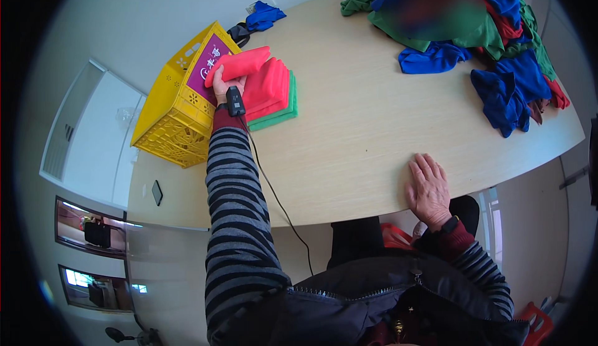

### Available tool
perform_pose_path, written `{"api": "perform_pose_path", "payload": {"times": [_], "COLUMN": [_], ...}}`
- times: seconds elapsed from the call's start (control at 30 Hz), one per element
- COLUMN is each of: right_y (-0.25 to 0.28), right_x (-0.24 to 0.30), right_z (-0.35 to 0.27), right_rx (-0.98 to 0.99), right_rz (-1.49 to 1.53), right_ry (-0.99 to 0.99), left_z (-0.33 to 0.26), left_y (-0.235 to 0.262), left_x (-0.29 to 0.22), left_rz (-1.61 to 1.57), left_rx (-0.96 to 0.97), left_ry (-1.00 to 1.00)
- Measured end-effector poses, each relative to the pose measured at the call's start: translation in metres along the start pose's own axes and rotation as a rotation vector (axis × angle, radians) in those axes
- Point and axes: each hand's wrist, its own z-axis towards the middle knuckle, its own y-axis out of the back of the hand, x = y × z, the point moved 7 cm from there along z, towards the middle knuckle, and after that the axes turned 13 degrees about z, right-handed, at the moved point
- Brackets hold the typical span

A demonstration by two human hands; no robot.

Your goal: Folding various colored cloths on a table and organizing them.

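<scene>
My left hand [220, 85] is reaching far across the table and grips a folded red cloth [246, 63]. That cloth is at the top of a stack of folded red cloths [266, 88], beside the yellow crate; whether it rests on them I cannot tell. Beneath the red ones lie folded green cloths [284, 113]. My left fingers are partly hidden by the cloth. My right hand [429, 187] lies flat, palm down, at the table's near edge, fingers stretched out and holding nothing.
A yellow plastic crate [177, 120] stands left of the stack. Loose blue, green and red cloths [507, 87] are heaped at the far right. One crumpled blue cloth [265, 17] lies behind the crate. A small dark flat object [157, 192] sits at the table's left. A black cable [277, 197] trails from my left wrist.
</scene>
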Motion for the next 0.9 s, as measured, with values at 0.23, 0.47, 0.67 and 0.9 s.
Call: {"api": "perform_pose_path", "payload": {"times": [0.23,0.47,0.67,0.9], "right_y": [0.000,0.001,0.010,0.007], "right_x": [0.000,0.000,0.006,-0.004], "right_z": [0.003,-0.003,-0.009,-0.008], "right_rx": [-0.010,-0.014,-0.062,-0.080], "right_rz": [-0.002,-0.011,0.064,0.072], "right_ry": [0.011,0.016,0.056,0.073], "left_z": [-0.021,-0.050,-0.049,-0.097], "left_y": [0.013,0.008,0.029,0.052], "left_x": [0.011,0.032,0.025,0.021], "left_rz": [-0.114,-0.181,-0.144,-0.222], "left_rx": [-0.138,-0.240,-0.042,-0.316], "left_ry": [0.043,0.156,0.254,0.529]}}
